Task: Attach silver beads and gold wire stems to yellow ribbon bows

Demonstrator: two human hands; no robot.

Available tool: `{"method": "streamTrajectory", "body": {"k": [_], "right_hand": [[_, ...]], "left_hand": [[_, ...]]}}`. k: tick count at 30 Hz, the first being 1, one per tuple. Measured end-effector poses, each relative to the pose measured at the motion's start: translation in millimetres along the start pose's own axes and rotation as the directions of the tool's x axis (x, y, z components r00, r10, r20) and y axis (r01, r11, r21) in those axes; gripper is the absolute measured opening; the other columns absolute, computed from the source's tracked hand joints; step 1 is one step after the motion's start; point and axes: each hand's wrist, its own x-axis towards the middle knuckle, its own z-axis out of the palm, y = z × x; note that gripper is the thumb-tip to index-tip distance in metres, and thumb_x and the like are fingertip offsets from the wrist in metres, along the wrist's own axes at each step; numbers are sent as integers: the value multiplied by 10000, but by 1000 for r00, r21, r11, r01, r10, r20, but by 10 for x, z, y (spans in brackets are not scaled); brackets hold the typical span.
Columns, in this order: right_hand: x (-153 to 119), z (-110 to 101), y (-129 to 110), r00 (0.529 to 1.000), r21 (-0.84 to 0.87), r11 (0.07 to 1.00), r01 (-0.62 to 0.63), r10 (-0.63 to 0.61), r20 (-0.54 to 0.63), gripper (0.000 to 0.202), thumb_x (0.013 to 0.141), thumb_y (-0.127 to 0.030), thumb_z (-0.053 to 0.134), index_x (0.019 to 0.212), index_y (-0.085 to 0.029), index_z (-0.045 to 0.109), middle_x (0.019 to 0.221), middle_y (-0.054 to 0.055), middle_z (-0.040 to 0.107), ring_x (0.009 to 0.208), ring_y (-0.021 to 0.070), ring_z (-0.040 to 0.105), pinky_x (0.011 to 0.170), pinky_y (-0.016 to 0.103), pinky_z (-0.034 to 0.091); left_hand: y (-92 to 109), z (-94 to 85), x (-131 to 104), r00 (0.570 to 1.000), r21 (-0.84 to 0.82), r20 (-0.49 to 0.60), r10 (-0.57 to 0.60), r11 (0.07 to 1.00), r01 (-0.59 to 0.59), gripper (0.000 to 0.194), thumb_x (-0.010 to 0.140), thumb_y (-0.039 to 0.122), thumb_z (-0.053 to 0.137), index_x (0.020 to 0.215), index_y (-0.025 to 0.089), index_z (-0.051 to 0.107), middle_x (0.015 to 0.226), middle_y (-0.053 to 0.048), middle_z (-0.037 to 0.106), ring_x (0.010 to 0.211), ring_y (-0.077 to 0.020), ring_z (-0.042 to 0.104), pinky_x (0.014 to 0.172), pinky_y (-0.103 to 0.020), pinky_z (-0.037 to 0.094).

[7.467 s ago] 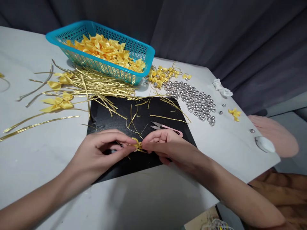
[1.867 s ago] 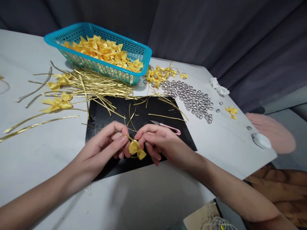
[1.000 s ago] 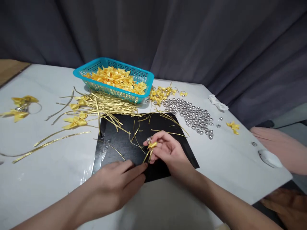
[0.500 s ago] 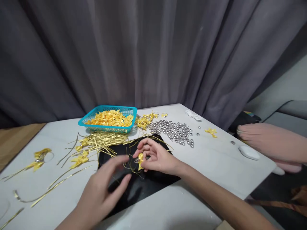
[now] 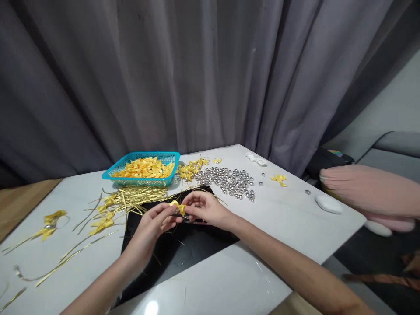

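Between the fingertips of both hands is a small yellow ribbon bow (image 5: 180,209). My left hand (image 5: 156,222) pinches it from the left, fingers closed. From the other side my right hand (image 5: 207,211) grips it with thumb and fingers together. A bit of something shiny shows at the bow's underside, mostly hidden by the fingers. Both hands are above a black mat (image 5: 187,253). Just beyond them, gold twist ties (image 5: 141,195) lie in a heap partly over the mat's far edge.
A blue basket (image 5: 107,175) of yellow bows stands at the table's back. Silver heart-shaped beads (image 5: 229,180) are spread right of it, beside finished-looking yellow pieces (image 5: 190,169). A white mouse-shaped object (image 5: 328,204) lies near the right edge. Loose bows with ties (image 5: 102,223) lie left.
My left hand has come up to my right hand and closed on the yellow bow, which only the right held before. The view has shifted slightly.
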Motion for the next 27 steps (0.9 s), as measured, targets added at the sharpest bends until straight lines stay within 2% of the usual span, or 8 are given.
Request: {"method": "streamTrajectory", "body": {"k": [5, 12, 15, 20, 27], "right_hand": [[-5, -20, -9, 992, 17, 1000, -20, 22, -124, 173, 761, -285, 700, 827, -154, 608, 693, -33, 597, 504, 49, 524, 501, 180, 477], [12, -78, 8, 985, -9, 998, -62, 60, -164, 71, 767, -188, 671, 802, -155, 619, 636, -39, 605, 427, 44, 497, 425, 167, 414], [23, -92, 21, 984, -23, 997, -76, 71, -164, 46, 772, -173, 657, 799, -152, 626, 631, -42, 604, 427, 43, 501, 418, 160, 410], [41, -100, 52, 978, -36, 993, -115, 106, -178, 89, 768, -206, 657, 823, -157, 608, 638, -48, 605, 403, 37, 511, 353, 129, 376], [40, -73, 65, 975, -35, 990, -135, 126, -183, 119, 754, -219, 684, 813, -153, 605, 578, -57, 575, 373, 33, 497, 313, 111, 332]], "left_hand": [[-91, 62, 62, 997, -44, 60, -42, 998, 44, 301, 577, 363, 862, 754, 158, 731, 750, -39, 739, 711, -148, 677, 681, -213, 513], [-198, 113, 120, 987, -54, 149, -62, 996, 71, 340, 606, 402, 818, 798, 127, 764, 786, -94, 743, 750, -189, 665, 630, -240, 525], [-266, 84, 167, 992, -58, 123, -36, 997, 44, 341, 609, 421, 807, 778, 129, 756, 785, -95, 736, 758, -203, 664, 633, -256, 531], [-316, 24, 226, 999, -40, 35, 26, 999, -25, 306, 575, 413, 850, 718, 169, 731, 728, -21, 703, 732, -156, 643, 653, -215, 517], [-331, 81, 235, 996, 59, -38, 76, 996, -74, 350, 502, 392, 892, 694, 159, 716, 683, -13, 697, 670, -147, 618, 600, -206, 477]]}}
